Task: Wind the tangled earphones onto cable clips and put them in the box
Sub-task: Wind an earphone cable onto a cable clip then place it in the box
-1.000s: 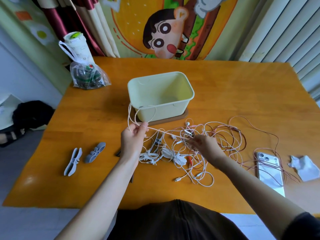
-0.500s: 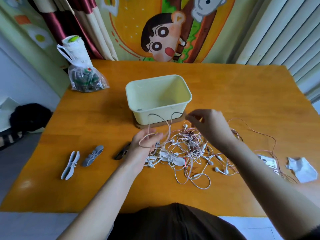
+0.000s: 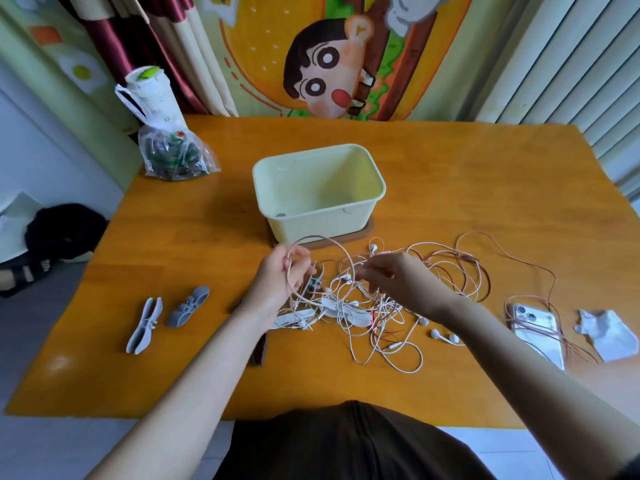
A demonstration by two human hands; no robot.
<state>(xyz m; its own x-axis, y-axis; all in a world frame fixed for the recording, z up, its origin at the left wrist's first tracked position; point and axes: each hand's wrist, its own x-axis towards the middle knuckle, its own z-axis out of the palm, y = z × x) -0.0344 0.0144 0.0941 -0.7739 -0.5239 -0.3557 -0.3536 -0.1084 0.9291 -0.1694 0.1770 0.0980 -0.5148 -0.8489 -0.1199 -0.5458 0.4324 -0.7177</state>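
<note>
Your left forearm covers most of a dark object (image 3: 259, 351) on the table (image 3: 467, 188), can't tell what it is. White clips (image 3: 346, 311) lie under the wires, mostly buried, count unclear. Only the edge of the brown board (image 3: 367, 233) shows under the box (image 3: 313, 230). The phone (image 3: 535, 329) is crossed by reddish cable loops.

The earphones (image 3: 377, 317) are a loose knot of thin white and pinkish-red cables with several white buds poking out. They lie on the table just in front of the box and spread right as far as the phone. Your left hand (image 3: 280, 275) has fingers curled round a big pinkish loop lifted off the pile. Your right hand (image 3: 403, 278) pinches a strand at the top of the tangle with bunched fingertips, which strand is hard to tell.

Two grey cable clips (image 3: 188, 305) sit apart at the left, untouched. The box is open. A plastic bag (image 3: 173, 155) is far left, a paper scrap (image 3: 607, 336) far right
</note>
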